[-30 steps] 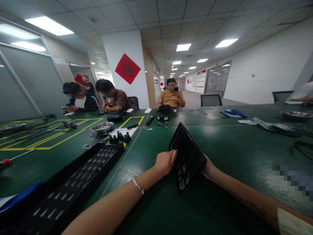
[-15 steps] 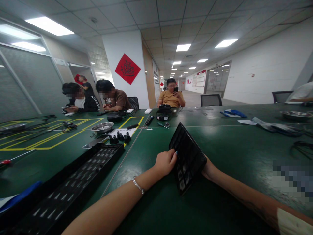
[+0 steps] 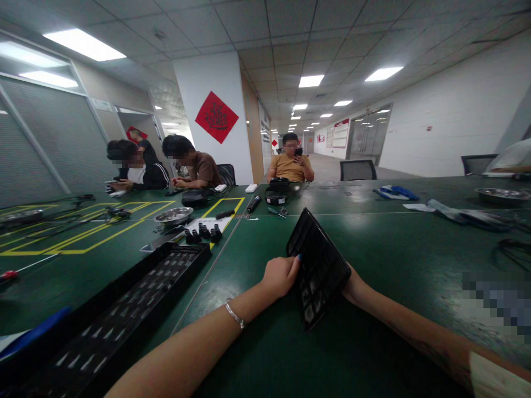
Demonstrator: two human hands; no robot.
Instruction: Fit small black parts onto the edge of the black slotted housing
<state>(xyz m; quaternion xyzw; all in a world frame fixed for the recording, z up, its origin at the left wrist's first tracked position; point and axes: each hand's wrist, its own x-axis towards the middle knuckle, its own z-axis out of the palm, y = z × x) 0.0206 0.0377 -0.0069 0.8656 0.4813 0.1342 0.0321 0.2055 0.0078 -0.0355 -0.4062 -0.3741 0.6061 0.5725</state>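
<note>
A flat black compartment tray [image 3: 319,265], its divided face turned to the left, is tilted up between my hands over the green table. My left hand [image 3: 283,273] grips its left edge, thumb on the compartment side. Around the right edge, my right hand [image 3: 352,283] supports the tray from behind, most of its fingers hidden by it. Pale shapes show in the lower compartments, too dark to make out. To the left lies a long black tray [image 3: 166,293] with rows of small pale pointed pieces.
Several black cylindrical parts [image 3: 203,233] stand behind the long tray, near a metal bowl [image 3: 174,215]. A screwdriver [image 3: 29,267] lies far left. Small pliers [image 3: 277,211] rest ahead. Plastic bags [image 3: 464,215] and another metal bowl [image 3: 501,194] are at right. Several people sit around.
Both hands and the held tray stay almost in place. A person standing in the far left background has shifted slightly.
</note>
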